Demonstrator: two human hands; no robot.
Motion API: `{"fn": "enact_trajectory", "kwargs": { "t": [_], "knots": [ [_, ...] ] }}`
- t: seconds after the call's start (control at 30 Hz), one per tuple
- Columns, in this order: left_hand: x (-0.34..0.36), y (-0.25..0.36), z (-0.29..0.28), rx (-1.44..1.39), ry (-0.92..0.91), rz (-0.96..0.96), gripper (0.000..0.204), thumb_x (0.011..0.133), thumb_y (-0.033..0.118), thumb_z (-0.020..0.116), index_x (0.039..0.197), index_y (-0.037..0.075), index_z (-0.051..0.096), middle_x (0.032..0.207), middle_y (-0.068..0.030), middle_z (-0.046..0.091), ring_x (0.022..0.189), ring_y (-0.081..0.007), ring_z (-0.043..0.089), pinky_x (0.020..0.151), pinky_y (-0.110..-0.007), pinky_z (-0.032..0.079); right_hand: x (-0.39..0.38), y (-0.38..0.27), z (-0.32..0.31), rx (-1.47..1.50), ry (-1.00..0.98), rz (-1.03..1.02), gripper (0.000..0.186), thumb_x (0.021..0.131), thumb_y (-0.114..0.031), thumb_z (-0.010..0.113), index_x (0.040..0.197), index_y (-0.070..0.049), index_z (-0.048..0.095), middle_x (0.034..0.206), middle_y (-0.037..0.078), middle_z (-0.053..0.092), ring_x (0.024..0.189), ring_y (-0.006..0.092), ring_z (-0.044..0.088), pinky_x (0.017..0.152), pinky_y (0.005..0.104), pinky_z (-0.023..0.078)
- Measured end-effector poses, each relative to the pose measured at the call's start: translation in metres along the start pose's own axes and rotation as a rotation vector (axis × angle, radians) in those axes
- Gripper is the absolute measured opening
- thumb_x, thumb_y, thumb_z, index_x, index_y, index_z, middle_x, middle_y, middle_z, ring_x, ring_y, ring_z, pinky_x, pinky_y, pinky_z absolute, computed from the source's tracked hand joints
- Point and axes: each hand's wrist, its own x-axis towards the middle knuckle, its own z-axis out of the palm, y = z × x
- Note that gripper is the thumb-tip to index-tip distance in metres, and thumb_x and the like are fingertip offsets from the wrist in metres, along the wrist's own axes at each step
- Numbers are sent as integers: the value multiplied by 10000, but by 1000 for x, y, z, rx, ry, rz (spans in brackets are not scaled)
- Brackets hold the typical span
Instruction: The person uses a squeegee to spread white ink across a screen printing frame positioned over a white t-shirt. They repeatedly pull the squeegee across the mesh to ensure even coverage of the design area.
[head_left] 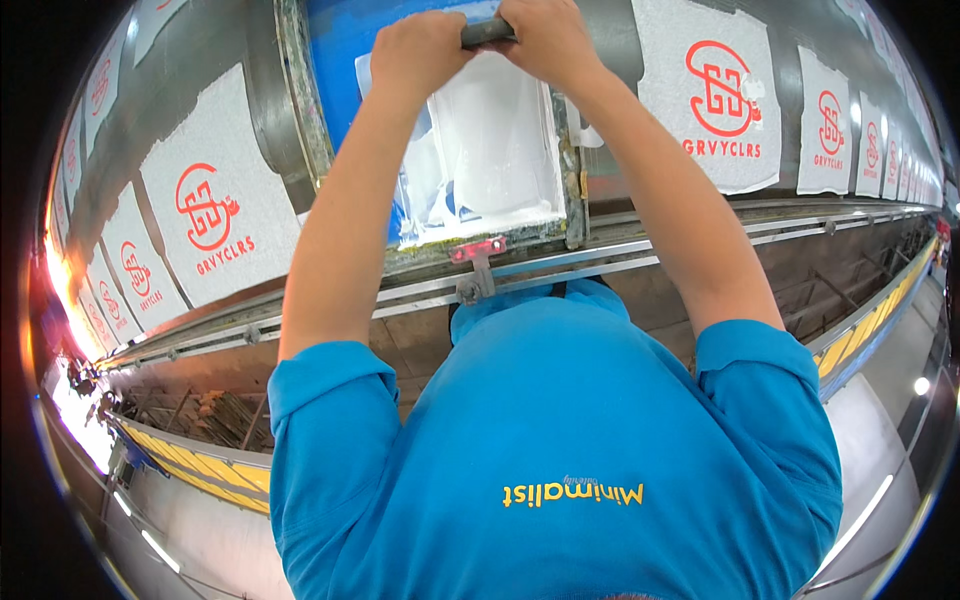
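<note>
My left hand point(425, 55) and my right hand point(545, 40) grip the dark bar handle of a squeegee point(487, 32) at the top middle of the head view, over a screen-printing frame point(575, 190). Below my hands, white ink point(495, 150) covers much of the screen, which shows blue mesh point(330, 50) at its upper left and patches of blue along the lower part. A pink clamp point(480, 250) sits at the frame's near edge, on a metal rail point(630, 262). The blade of the squeegee is mostly hidden by my hands.
Light fabric panels with red printed designs point(715, 80) point(210, 190) lie in rows along a long dark table point(620, 170) to both sides. Below the rails run frameworks with yellow panels point(200, 470). My blue-shirted body fills the lower middle.
</note>
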Motion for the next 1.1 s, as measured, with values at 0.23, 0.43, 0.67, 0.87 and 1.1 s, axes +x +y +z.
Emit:
{"fn": "enact_trajectory", "kwargs": {
  "t": [0.23,0.43,0.67,0.87,1.1],
  "knots": [
    [-143,79,14,-143,43,-9,214,752,228,811,756,128,622,726,-83,629,691,-284,695,640,-432,559,-146,-63,-22,68,-25,-26,219,731,-157,793,822,-116,598,814,57,593,823,290,620,785,436,461],
    [-62,41,-30,-172,-473,-99,408,816,536,814,955,156,762,940,-119,762,910,-364,734,765,-503,573,-78,-29,-30,65,-263,-48,262,796,-316,824,835,-113,664,826,91,702,838,332,696,781,473,496],
    [16,-7,-15,-13,-116,-34,421,842,548,781,962,146,757,929,-103,762,896,-362,727,736,-501,563,17,6,6,49,-14,26,192,769,-218,799,768,-65,682,869,172,705,900,394,685,773,527,518],
    [-115,55,22,-101,76,-14,126,827,268,738,823,151,692,794,-84,689,735,-315,718,622,-462,570,-123,-48,-8,-14,41,-52,222,763,-183,776,829,-115,576,847,74,625,862,299,640,772,440,472],
    [-164,94,-17,-239,-80,4,328,716,32,746,1033,101,702,1018,-80,701,963,-297,690,804,-418,556,-173,-67,-40,261,73,69,360,843,-294,825,1095,-73,693,1043,131,681,1021,332,650,885,438,486]
  ]
}}
